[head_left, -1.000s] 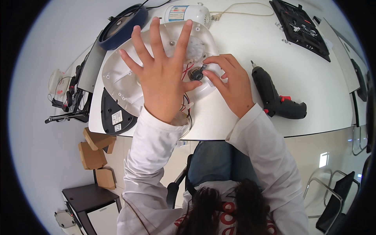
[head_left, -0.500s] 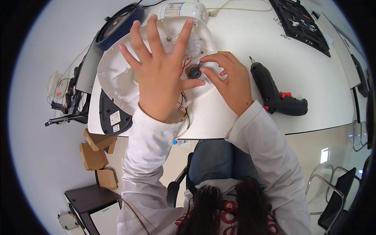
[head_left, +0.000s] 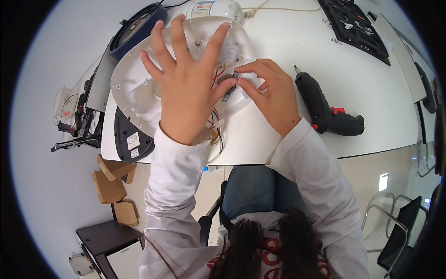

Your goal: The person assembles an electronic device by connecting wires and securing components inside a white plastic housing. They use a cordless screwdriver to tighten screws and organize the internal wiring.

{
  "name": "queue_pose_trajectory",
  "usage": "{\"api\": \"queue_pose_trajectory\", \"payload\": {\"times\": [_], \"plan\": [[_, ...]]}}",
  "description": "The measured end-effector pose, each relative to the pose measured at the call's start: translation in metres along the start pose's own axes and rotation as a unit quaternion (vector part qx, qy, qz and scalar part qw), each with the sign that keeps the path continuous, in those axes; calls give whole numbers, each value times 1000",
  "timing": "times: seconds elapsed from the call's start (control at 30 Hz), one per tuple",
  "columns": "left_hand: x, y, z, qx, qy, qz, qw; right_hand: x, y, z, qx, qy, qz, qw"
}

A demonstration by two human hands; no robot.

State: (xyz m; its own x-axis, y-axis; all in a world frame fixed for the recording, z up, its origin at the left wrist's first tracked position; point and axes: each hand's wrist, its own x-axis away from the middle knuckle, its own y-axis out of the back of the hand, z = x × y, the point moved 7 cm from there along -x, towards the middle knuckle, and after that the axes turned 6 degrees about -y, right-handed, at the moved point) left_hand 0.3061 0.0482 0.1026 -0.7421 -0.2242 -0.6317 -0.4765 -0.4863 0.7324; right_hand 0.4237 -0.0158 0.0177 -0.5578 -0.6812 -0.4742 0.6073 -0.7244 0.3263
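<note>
The head-worn fisheye looks down from above; wide, near the tabletop point(head_left: 274, 39).

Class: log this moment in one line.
left hand: spread, thumb across dark component; right hand: pinching it; white plastic housing: beneath; power screwdriver: at right

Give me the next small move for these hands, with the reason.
Probably tilt the small dark part gently away from the red wires: they run close beside it, the right hand seems to pinch its upper end, and the left hand's thumb lies across its middle.
</note>
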Motion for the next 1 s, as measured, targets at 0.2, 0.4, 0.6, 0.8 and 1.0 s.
{"api": "queue_pose_trajectory", "payload": {"times": [0.2,0.4,0.6,0.8,1.0], "plan": [[-2,1,-1,13,-4,7,1000,-2,1,-3,23,-40,23,999],[-3,3,-5,15,4,14,1000,-1,0,-2,19,-23,10,1000],[-3,6,-6,20,16,17,1000,0,1,-2,28,-16,10,999],[-5,7,-7,11,21,21,999,4,1,3,74,11,35,997],[-6,8,-7,4,23,16,1000,19,26,26,138,61,43,988]]}}
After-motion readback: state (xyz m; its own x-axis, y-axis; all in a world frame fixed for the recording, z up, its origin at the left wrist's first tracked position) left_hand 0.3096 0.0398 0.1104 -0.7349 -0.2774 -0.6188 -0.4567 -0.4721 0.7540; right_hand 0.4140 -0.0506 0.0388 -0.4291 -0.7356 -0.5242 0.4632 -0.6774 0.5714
